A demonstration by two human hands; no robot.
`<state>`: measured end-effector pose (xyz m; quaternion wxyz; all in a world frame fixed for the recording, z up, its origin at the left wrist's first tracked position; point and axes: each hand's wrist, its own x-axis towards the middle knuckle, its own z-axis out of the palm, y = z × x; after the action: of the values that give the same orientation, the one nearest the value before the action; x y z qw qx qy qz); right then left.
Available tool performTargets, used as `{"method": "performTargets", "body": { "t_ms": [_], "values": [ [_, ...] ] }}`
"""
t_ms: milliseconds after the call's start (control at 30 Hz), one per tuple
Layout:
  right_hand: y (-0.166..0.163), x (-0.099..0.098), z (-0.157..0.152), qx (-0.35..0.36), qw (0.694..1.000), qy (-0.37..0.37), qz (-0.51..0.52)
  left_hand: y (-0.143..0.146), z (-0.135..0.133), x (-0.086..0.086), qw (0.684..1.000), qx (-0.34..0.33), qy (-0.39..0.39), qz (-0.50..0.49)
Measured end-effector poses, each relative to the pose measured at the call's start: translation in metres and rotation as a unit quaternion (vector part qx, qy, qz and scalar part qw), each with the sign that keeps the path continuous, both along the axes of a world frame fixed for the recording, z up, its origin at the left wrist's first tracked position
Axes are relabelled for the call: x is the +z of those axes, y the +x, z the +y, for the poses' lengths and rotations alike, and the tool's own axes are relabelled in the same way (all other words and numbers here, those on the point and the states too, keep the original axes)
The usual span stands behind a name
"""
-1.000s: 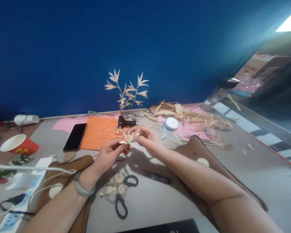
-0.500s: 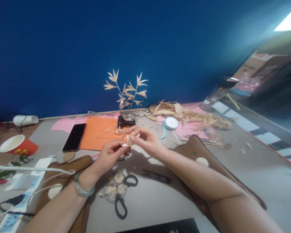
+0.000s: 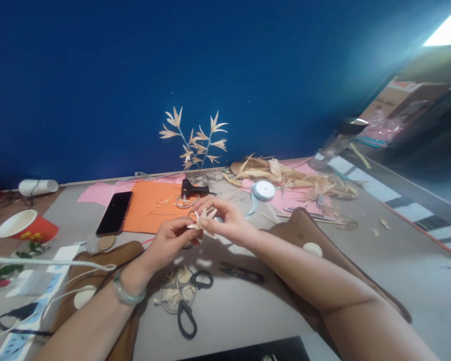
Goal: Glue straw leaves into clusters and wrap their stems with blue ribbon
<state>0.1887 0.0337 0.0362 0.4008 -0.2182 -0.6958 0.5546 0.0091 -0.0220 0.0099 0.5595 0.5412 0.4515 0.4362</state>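
Note:
Between my hands, above the middle of the table, is a small pale flower (image 3: 203,220) with pointed petals that look like dried husk. My left hand (image 3: 173,237) pinches it from the left, thumb against fingers. My right hand (image 3: 228,220) is closed on its right side, thumb in front and fingers curled behind. The flower's underside is hidden by my fingers. Below the hands lie black-handled scissors (image 3: 188,319) across a clear round dish (image 3: 166,300) of husk pieces. Thread snips (image 3: 242,272) rest right of them. Behind stands a branch of similar flowers (image 3: 199,148).
A black glue gun (image 3: 195,189) lies on orange paper (image 3: 143,200), with a phone (image 3: 115,213) at its left. White ribbon spool (image 3: 263,190) and dried husks (image 3: 281,173) sit behind right. A red paper cup (image 3: 41,228) and power strip (image 3: 48,296) occupy the left side.
The flower between my fingers now shows its petals spread more openly toward me. My right fingers have shifted slightly around it. My left hand keeps nearly the same place.

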Motion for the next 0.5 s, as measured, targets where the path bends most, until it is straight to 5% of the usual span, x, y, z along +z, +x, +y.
{"method": "performTargets", "body": {
  "t_ms": [233, 500],
  "values": [
    [-0.0030, -0.0032, -0.0018, -0.018, 1.000, 0.013, -0.008, 0.0004, -0.0001, -0.0008, 0.998, -0.048, 0.031, 0.036],
    [-0.0037, -0.0036, -0.0008, -0.045, 0.999, 0.017, -0.014, 0.0003, 0.0002, -0.0007, 0.999, -0.030, 0.020, 0.024]
  ]
}}
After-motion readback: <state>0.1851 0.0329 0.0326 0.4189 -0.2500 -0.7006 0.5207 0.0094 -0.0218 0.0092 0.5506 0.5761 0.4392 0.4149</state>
